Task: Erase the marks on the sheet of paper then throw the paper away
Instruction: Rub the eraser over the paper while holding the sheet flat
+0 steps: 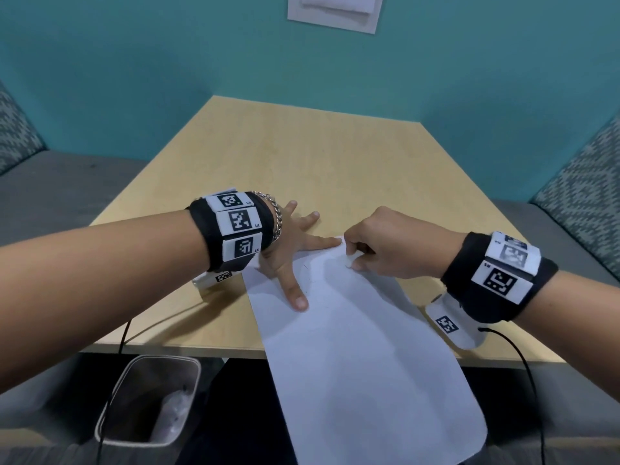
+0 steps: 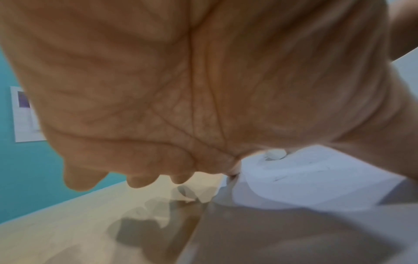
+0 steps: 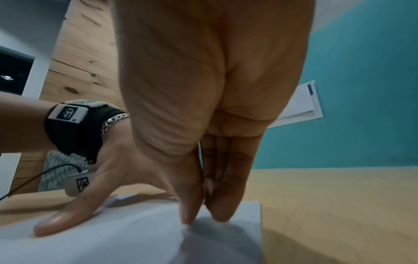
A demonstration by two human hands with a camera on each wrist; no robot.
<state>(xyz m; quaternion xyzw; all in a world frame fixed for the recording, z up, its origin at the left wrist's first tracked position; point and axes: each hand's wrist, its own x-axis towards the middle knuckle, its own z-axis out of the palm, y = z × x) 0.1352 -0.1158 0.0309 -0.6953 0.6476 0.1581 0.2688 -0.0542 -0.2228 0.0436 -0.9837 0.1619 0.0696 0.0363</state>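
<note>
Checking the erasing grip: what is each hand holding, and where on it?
The right hand pinches a small white eraser at its upper end. The left hand holds nothing; it presses flat on the paper.

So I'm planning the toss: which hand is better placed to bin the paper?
Probably left: the left hand lies flat on the paper, bin on its side. The right hand pinches an eraser.

Wooden table (image 1: 302, 156); teal wall (image 1: 167, 62) with white notice (image 1: 335, 11); patterned cushions (image 1: 583, 196).
</note>
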